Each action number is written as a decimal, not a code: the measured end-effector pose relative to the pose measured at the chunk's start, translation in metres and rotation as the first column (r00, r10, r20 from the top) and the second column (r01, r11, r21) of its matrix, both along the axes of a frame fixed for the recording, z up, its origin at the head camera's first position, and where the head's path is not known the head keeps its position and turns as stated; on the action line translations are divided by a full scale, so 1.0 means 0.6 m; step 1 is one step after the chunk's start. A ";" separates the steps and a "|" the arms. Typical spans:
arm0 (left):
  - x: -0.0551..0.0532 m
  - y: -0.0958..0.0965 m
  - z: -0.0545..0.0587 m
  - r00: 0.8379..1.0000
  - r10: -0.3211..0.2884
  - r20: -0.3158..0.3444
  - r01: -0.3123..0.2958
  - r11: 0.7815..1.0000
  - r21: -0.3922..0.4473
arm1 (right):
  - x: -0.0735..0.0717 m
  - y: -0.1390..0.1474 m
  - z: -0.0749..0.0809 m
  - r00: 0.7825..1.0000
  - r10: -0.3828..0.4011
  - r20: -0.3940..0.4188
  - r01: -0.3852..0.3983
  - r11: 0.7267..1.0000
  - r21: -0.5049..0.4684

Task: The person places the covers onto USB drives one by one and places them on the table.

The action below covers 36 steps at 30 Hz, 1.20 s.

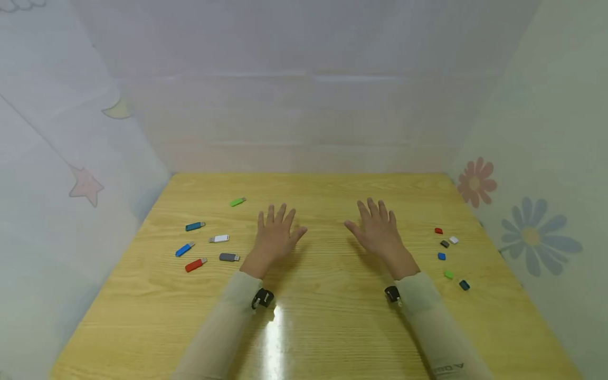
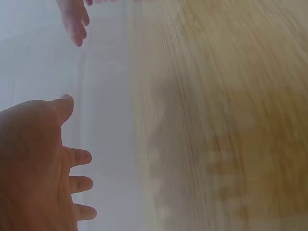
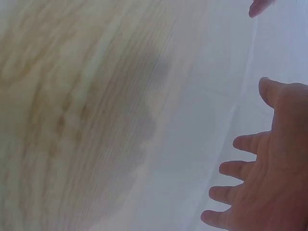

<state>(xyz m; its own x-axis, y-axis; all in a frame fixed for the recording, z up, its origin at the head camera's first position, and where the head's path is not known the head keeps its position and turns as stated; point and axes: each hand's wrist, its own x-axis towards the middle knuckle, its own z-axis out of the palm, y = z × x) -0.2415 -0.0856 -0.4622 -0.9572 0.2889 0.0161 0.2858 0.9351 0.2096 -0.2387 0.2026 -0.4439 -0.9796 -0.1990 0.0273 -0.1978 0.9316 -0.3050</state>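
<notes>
My left hand (image 1: pixel 274 240) hovers palm down over the wooden table (image 1: pixel 323 316), fingers spread and holding nothing. The right hand (image 1: pixel 381 237) mirrors it, likewise spread and bare. Left of my left hand lie several USB sticks without caps: grey (image 1: pixel 229 257), white (image 1: pixel 219 239), red (image 1: pixel 196 265), blue (image 1: pixel 184 249), teal (image 1: pixel 195 226) and light green (image 1: pixel 237 201). Right of my right hand are small caps in red (image 1: pixel 438 230), white (image 1: pixel 454 240), dark grey (image 1: pixel 444 244), blue (image 1: pixel 442 256), green (image 1: pixel 448 274) and dark teal (image 1: pixel 464 285). Both wrist views show only hands, table and backdrop.
A pale cloth backdrop (image 1: pixel 304 105) rises behind the table, with printed side panels at left and right. A black wrist camera (image 1: pixel 263 298) sits on the left sleeve, another wrist camera (image 1: pixel 392 294) on the right. Light glares off the tabletop near the front.
</notes>
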 end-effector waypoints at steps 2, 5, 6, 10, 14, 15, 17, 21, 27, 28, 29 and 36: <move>0.004 -0.008 0.002 1.000 -0.003 -0.002 0.003 1.000 -0.001 | 0.002 0.001 0.003 1.000 0.003 0.003 -0.003 1.000 0.001; 0.010 -0.020 0.005 1.000 -0.007 -0.014 0.007 1.000 -0.002 | 0.007 0.003 0.006 1.000 0.007 0.013 -0.007 1.000 0.004; 0.013 -0.023 0.006 1.000 -0.009 -0.016 0.009 1.000 -0.005 | 0.009 0.004 0.007 1.000 0.007 0.018 -0.007 1.000 0.005; 0.025 -0.040 0.007 1.000 -0.011 -0.019 0.011 1.000 0.012 | 0.018 0.010 0.010 1.000 0.008 0.020 -0.009 1.000 0.025; 0.033 -0.058 0.003 0.999 -0.022 -0.030 0.021 1.000 -0.007 | 0.033 0.023 0.013 1.000 -0.003 0.007 0.003 0.999 0.035; 0.035 -0.063 0.002 0.999 -0.027 -0.037 0.026 1.000 -0.012 | 0.037 0.028 0.013 1.000 -0.009 0.006 0.009 0.999 0.036; 0.039 -0.073 0.001 0.999 -0.031 -0.033 0.030 0.999 -0.014 | 0.046 0.040 0.013 1.000 -0.020 0.005 0.020 0.999 0.042; 0.049 -0.094 -0.001 0.999 -0.038 -0.017 0.038 0.999 -0.017 | 0.066 0.070 0.007 0.999 -0.052 0.015 0.051 0.997 0.063; 0.059 -0.126 -0.005 0.999 -0.052 -0.005 0.052 0.998 -0.039 | 0.091 0.107 -0.005 0.995 -0.097 0.037 0.096 0.995 0.020; 0.061 -0.131 -0.005 0.998 -0.057 -0.007 0.057 0.998 -0.041 | 0.094 0.110 -0.006 0.994 -0.102 0.044 0.102 0.995 0.006; 0.062 -0.138 -0.005 0.998 -0.059 -0.009 0.059 0.997 -0.044 | 0.096 0.113 -0.006 0.993 -0.108 0.053 0.109 0.994 -0.006; 0.098 -0.198 -0.012 1.000 -0.002 0.019 0.003 0.999 -0.038 | 0.092 0.122 -0.011 0.992 -0.100 0.081 0.102 0.995 -0.015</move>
